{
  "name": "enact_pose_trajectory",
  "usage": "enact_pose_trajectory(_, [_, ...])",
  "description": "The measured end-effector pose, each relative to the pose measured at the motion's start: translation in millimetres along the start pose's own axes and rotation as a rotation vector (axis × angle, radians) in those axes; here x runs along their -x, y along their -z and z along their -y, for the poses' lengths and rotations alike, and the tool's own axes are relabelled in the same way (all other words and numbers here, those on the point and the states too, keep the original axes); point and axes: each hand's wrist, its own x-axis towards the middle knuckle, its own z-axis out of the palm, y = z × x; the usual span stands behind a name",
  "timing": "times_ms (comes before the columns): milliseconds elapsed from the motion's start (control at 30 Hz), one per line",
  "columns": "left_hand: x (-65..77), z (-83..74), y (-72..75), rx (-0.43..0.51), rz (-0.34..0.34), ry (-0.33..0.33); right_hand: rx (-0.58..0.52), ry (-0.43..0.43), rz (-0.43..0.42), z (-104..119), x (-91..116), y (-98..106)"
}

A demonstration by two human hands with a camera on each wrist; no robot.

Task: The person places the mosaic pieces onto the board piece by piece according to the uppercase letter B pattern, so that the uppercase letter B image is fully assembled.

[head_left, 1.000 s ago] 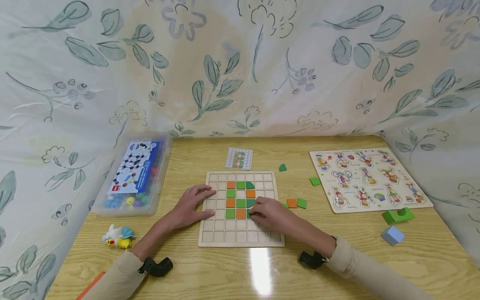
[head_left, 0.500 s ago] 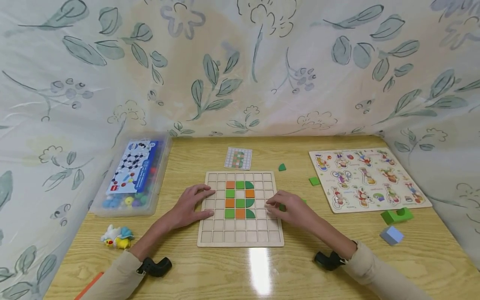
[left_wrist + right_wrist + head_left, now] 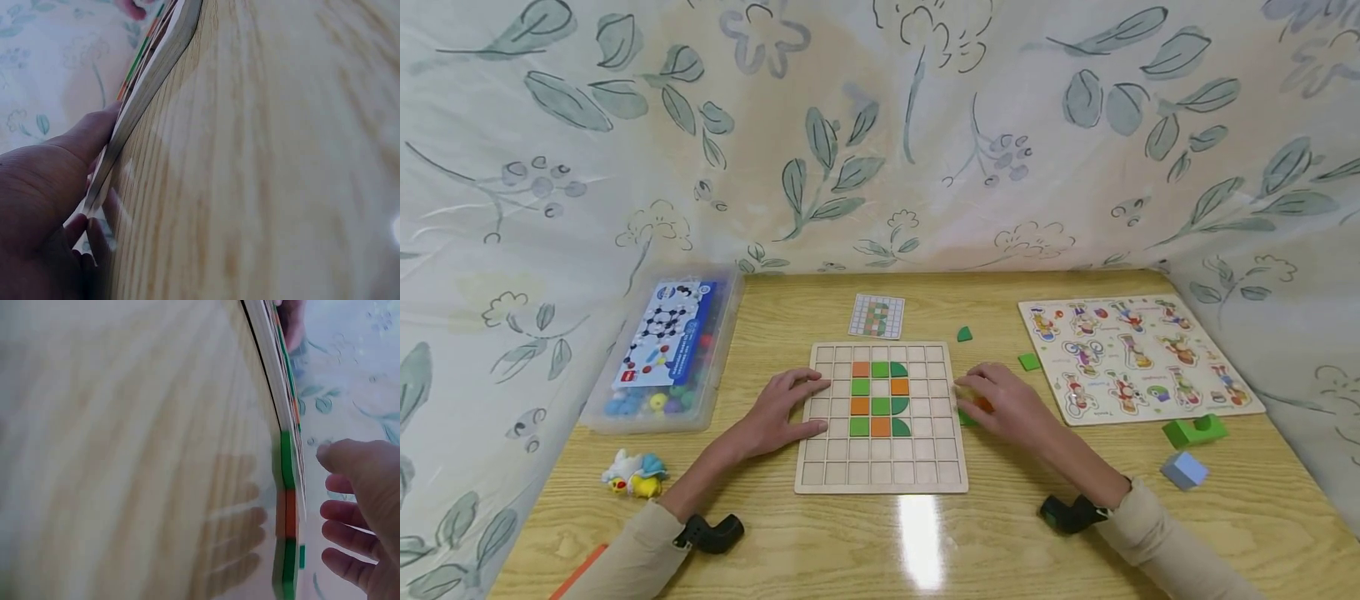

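Note:
A square wooden grid board (image 3: 837, 473) lies on the table. Orange and green square tiles (image 3: 881, 407) sit in its middle, with dark green quarter-round tiles (image 3: 898, 427) along their right side. My left hand (image 3: 772, 414) rests at the board's left edge, thumb and fingers spread; the left wrist view shows the thumb (image 3: 94, 134) against that edge. Off the right edge hovers my right hand (image 3: 1011, 406), fingers loosely bent and holding nothing. Beneath it, partly hidden, lie loose tiles; in the right wrist view an orange tile (image 3: 289, 512) stands out between green ones (image 3: 287, 459).
Behind the board lies a pattern card (image 3: 877, 317). A loose quarter-round tile (image 3: 964, 334) and a green square tile (image 3: 1028, 362) lie further right, near a picture puzzle (image 3: 1105, 371), a green block (image 3: 1193, 431) and a blue cube (image 3: 1184, 471). Left are a plastic box (image 3: 700, 408) and small toys (image 3: 636, 473).
My right hand has left the lowest quarter-round tile, which now shows fully on the board, and moved right over the loose tiles. My left hand has stayed put.

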Motion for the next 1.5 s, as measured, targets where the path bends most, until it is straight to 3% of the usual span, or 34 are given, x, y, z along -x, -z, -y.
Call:
enact_pose_trajectory(367, [-1.4,-0.9,1.7,-0.009,0.021,0.019,-0.097,-0.134,0.160,-26.8,22.2,7.8])
enact_pose_trajectory(733, [-1.8,0.9,-0.1,-0.004,0.012,0.009,-0.118,-0.112,0.199,-38.9,38.3,17.9])
enact_pose_trajectory(1267, [-1.0,0.5,0.4,-0.012,0.021,0.026,-0.060,0.058,0.104,-46.7,40.4,21.8])
enact_pose_trajectory(1500, [-1.6,0.1,-0.1,-0.013,0.013,0.023,-0.020,0.164,-0.003,-47.8,40.0,18.1])
